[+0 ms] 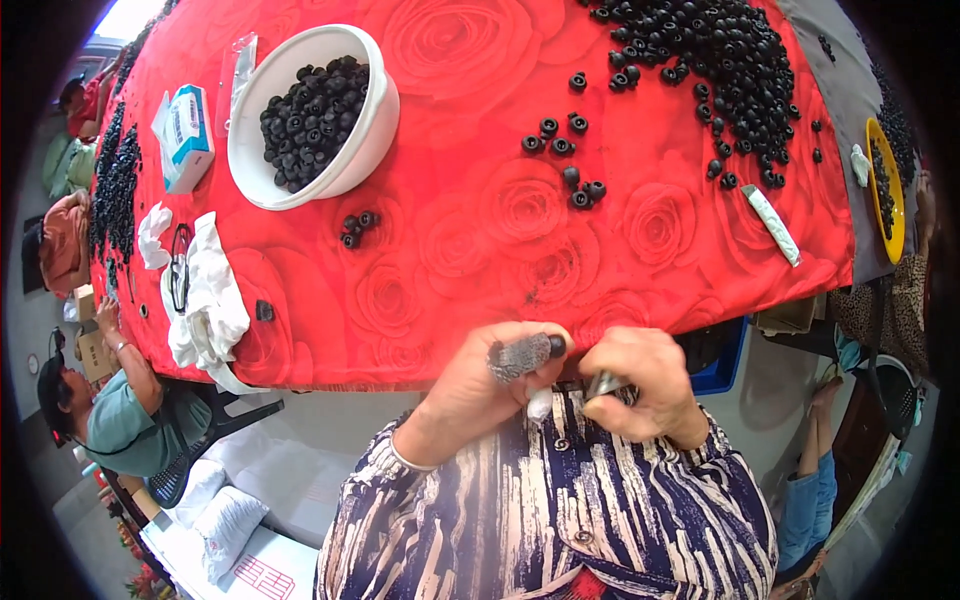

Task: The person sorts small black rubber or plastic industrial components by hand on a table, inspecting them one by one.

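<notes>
A small black ring-shaped part [556, 346] sits pinched at the fingertips of the left hand [487, 385], just off the near edge of the desk [450, 240] and above the person's striped top. The left hand's thumb wears a grey knitted finger cot [518, 356], and its fingers are curled tight around the part. The right hand [645, 385] is closed on a small metal tool [603, 384], whose tip points toward the part. On the red rose-patterned cloth, a few loose black parts [565, 160] lie near the middle, with a large heap [725, 60] at the far right corner. A white bowl [375, 110] of the same parts stands toward the far left. White rags [215, 300] lie at the left edge.
</notes>
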### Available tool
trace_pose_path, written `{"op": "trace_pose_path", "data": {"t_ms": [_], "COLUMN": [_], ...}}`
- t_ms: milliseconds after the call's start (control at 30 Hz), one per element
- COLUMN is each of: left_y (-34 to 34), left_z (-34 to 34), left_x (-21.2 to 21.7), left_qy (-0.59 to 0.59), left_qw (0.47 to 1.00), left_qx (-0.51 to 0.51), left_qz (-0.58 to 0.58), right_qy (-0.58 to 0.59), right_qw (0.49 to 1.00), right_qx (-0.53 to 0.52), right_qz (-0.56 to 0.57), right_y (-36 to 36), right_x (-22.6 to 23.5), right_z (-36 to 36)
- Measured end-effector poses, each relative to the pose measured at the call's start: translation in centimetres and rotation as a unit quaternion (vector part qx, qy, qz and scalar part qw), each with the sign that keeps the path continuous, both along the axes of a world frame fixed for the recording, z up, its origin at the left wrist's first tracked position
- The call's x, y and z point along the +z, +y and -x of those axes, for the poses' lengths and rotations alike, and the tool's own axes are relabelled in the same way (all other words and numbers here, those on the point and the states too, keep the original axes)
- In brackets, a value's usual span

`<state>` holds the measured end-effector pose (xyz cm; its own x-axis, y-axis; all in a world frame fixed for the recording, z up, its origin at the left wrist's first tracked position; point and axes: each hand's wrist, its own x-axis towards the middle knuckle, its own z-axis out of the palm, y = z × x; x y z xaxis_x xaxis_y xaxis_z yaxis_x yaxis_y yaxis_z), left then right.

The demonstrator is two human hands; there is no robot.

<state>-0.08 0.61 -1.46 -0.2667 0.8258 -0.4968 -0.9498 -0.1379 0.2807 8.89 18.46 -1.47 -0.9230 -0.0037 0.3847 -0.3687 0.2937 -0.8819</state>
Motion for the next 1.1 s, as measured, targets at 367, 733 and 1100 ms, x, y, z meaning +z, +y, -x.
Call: {"op": "trace_pose_path", "data": {"t_ms": [367, 733, 1100], "left_y": [-0.5, -0.5, -0.7], "left_z": [-1.3, -2.5, -2.5], "left_x": [-0.8, -0.3, 0.0], "left_qy": [-0.044, 0.07, 0.058], "left_qw": [0.997, 0.997, 0.998], "left_qx": [-0.031, 0.002, 0.029], "left_qz": [-0.06, -0.041, -0.012], "right_qy": [0.111, 0.245, 0.193], "right_qw": [0.989, 0.96, 0.969], "right_qx": [-0.071, -0.107, -0.074], "right_qz": [-0.071, -0.083, -0.132], "right_y": [-0.5, -1.4, -1.0], "right_x": [-0.2, -0.7, 0.2], "right_z": [1.0, -0.3, 0.2]}}
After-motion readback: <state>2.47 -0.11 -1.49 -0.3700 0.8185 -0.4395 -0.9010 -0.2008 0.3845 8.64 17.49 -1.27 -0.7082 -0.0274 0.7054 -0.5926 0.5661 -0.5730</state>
